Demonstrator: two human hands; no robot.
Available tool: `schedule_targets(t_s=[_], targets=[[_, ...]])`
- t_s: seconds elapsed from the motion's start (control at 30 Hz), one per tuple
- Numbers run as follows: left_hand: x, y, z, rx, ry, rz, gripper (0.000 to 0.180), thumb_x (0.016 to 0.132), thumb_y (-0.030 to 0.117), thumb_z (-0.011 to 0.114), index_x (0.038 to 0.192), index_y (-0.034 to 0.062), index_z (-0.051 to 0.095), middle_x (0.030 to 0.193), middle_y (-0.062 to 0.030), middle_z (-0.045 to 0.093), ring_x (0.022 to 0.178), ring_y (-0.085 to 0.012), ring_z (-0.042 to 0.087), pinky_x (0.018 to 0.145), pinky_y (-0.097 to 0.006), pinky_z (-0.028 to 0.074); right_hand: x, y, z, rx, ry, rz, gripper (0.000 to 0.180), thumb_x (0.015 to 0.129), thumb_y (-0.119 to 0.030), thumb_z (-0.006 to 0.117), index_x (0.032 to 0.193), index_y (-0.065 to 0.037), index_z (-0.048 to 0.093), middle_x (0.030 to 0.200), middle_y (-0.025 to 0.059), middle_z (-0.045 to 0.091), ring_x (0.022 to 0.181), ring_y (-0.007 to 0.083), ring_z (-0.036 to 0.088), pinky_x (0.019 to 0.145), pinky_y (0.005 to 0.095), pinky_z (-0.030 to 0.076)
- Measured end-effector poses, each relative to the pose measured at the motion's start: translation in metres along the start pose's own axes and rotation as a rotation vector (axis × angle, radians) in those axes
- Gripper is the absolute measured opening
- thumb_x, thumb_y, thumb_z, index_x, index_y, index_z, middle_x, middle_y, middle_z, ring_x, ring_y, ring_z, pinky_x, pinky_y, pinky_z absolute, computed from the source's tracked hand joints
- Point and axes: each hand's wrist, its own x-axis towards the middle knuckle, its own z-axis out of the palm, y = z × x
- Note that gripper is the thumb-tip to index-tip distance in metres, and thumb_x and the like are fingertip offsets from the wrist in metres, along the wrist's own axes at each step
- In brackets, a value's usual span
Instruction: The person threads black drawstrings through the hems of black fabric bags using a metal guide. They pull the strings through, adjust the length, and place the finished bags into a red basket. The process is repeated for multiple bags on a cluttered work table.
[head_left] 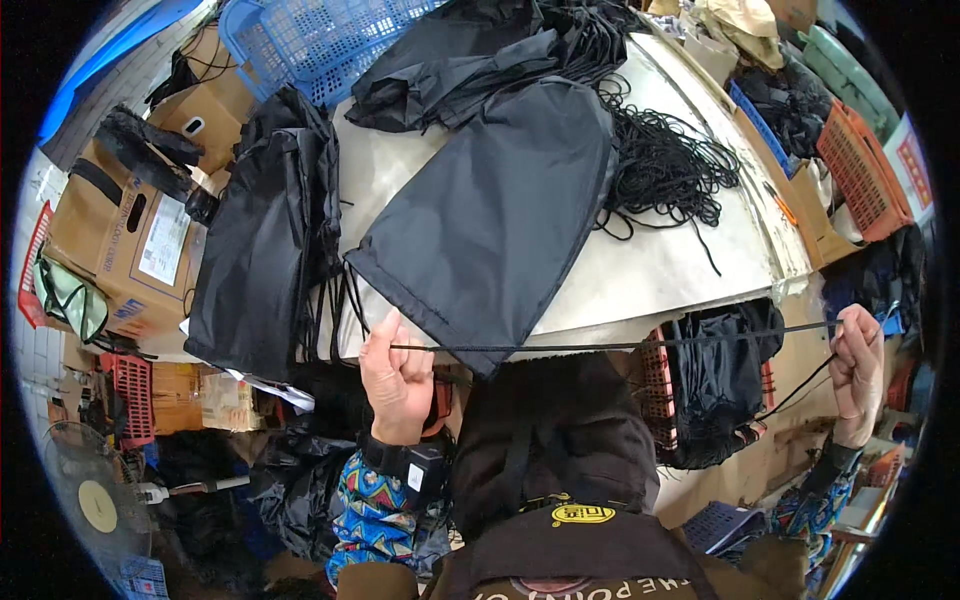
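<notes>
I've got the cord (620, 346) pulled taut along the worktop's (660, 270) near edge, left hand (397, 378) and right hand (858, 368) fingers pinched shut on it. Thin, limp, probably slippery; the bag (495, 215) looks light and floppy. I'd grip near the ends.

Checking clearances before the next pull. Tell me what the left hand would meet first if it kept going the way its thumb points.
Probably the near corner of the black drawstring bag, just above the left hand; depth is uncertain.

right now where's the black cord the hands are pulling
In the head view the black cord runs taut across the lower middle, from the left hand to the right hand, just below the black drawstring bag.
</notes>
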Motion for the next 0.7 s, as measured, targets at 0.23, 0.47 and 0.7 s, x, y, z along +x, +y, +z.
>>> schedule_targets(t_s=[0.23,0.47,0.7], targets=[[-0.014,0.008,0.003,0.897,-0.117,0.136,0.011,0.086,0.015,0.062,0.079,0.0055,0.061,0.061,-0.0008,0.051,0.052,-0.014,0.048,0.052,-0.025,0.04,0.01,-0.003,-0.04,-0.335,0.533,-0.04,0.018,0.088,-0.017,0.059,0.104,-0.009,0.061,0.07,-0.0078,0.053,0.049,-0.0038,0.032,0.041,0.0137,0.023],[-0.053,-0.067,0.104,1.06,-0.807,0.538,0.036,0.08,0.016,0.07,0.111,-0.0003,0.06,0.097,-0.0121,0.062,0.092,-0.0291,0.058,0.09,-0.039,0.042,-0.015,0.036,0.154,-0.559,-0.707,0.128,0.016,0.092,-0.015,0.058,0.091,0.0,0.064,0.064,-0.0015,0.055,0.059,0.0044,0.05,0.053,0.0215,0.042],[-0.05,-0.046,0.058,0.314,-0.617,-0.497,0.027,0.094,0.008,0.05,0.116,-0.0051,0.058,0.078,-0.0134,0.067,0.065,-0.0153,0.063,0.059,-0.025,0.051,-0.001,0.049,0.139,-0.437,-0.474,0.147,0.017,0.094,-0.011,0.055,0.089,0.003,0.062,0.065,-0.0022,0.054,0.06,0.0036,0.047,0.055,0.0195,0.039]])
